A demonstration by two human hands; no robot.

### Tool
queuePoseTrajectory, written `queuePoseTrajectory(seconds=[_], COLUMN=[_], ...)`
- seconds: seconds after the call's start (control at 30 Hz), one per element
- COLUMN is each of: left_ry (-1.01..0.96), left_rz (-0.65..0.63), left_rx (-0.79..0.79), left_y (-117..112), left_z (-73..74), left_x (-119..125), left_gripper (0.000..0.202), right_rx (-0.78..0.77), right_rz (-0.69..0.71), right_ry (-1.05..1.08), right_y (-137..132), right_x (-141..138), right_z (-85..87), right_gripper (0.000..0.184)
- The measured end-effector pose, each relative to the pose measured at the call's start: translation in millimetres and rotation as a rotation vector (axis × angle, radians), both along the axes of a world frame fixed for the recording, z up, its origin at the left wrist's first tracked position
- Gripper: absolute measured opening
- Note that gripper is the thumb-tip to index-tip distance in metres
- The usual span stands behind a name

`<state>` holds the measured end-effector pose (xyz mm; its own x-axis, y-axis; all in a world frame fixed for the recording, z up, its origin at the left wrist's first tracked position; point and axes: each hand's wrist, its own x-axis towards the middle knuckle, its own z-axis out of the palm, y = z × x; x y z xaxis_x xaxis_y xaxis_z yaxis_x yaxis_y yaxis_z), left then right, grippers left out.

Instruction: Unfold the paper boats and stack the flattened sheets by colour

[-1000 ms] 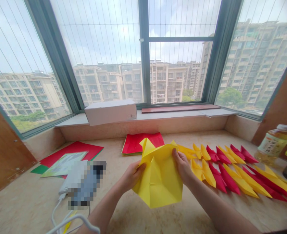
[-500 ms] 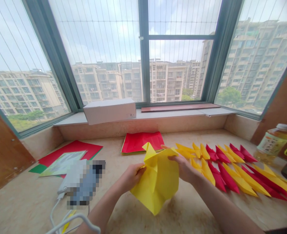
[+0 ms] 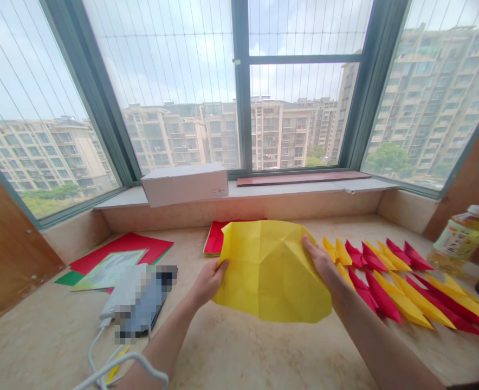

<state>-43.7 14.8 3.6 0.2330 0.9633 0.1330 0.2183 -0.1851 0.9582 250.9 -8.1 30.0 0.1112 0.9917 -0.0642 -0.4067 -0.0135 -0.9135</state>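
Note:
A creased sheet of yellow paper [image 3: 270, 276] is stretched nearly flat between my two hands, above the stone counter [image 3: 231, 357]. My left hand [image 3: 209, 279] pinches its left edge, thumb on the near face. At the right edge, my right hand [image 3: 321, 262] grips the sheet with the thumb on top and the fingers hidden behind it. Fold lines cross the paper. Behind it, partly covered, lies a stack of red paper [image 3: 214, 238]. To the right of my right hand stand rows of folded yellow and red paper pieces [image 3: 380, 295].
Red and green sheets [image 3: 154, 247] lie at the left under a printed card. Nearer are a white device [image 3: 121, 295] with a cable and a blurred-out phone-like object [image 3: 146, 309]. A white box [image 3: 185, 187] sits on the window ledge. A drink bottle [image 3: 461, 238] stands at the right.
The yellow paper was bunched and partly folded; now it is spread out wide. My hands have moved apart, and the sheet covers more of the red stack.

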Motion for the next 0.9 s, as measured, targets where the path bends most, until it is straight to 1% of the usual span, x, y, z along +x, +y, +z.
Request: queuePoseTrajectory(seconds=[0.07, 0.13, 0.23, 0.3, 0.37, 0.47, 0.53, 0.6, 0.67, 0.73, 0.8, 0.83, 0.9], left_ry=[-0.137, -0.226, -0.254, -0.235, -0.224, -0.246, -0.260, -0.273, -0.316, -0.392, -0.465, -0.492, -0.526], left_rz=[-0.011, -0.071, -0.164, -0.191, -0.178, -0.126, -0.074, 0.005, 0.087, 0.122, 0.111, 0.100, 0.079], left_rx=[-0.089, -0.176, -0.260, -0.279, -0.287, -0.294, -0.290, -0.279, -0.259, -0.237, -0.223, -0.219, -0.215], left_y=[-1, -4, -10, -12, -11, -8, -5, -3, -1, 0, 0, -1, -2], left_z=[5.5, 11.2, 17.5, 20.0, 21.3, 20.3, 17.9, 15.4, 14.4, 15.6, 18.6, 20.3, 23.3], left_x=[-3, -6, -11, -15, -17, -17, -14, -11, -10, -10, -10, -11, -10], left_gripper=[0.046, 0.048, 0.044, 0.041, 0.041, 0.043, 0.045, 0.044, 0.042, 0.040, 0.042, 0.044, 0.047], right_rx=[-0.027, -0.011, 0.050, 0.063, 0.052, 0.062, 0.083, 0.099, 0.090, 0.063, 0.044, 0.041, 0.043], right_rz=[-0.044, -0.020, 0.034, 0.078, 0.156, 0.293, 0.358, 0.387, 0.342, 0.229, 0.117, 0.083, 0.059], right_ry=[-0.010, 0.008, 0.024, 0.011, -0.016, -0.038, -0.057, -0.072, -0.076, -0.082, -0.108, -0.123, -0.145], right_y=[7, 13, 17, 16, 14, 9, 7, 6, 8, 11, 16, 18, 22], right_x=[11, 21, 28, 27, 23, 12, 5, 1, 0, 2, 5, 7, 9], right_z=[2.1, 3.5, 3.6, 1.9, -1.3, -7.7, -12.0, -15.5, -17.5, -18.6, -19.3, -19.8, -21.2], right_gripper=[0.036, 0.040, 0.050, 0.055, 0.056, 0.057, 0.055, 0.050, 0.044, 0.040, 0.037, 0.036, 0.034])
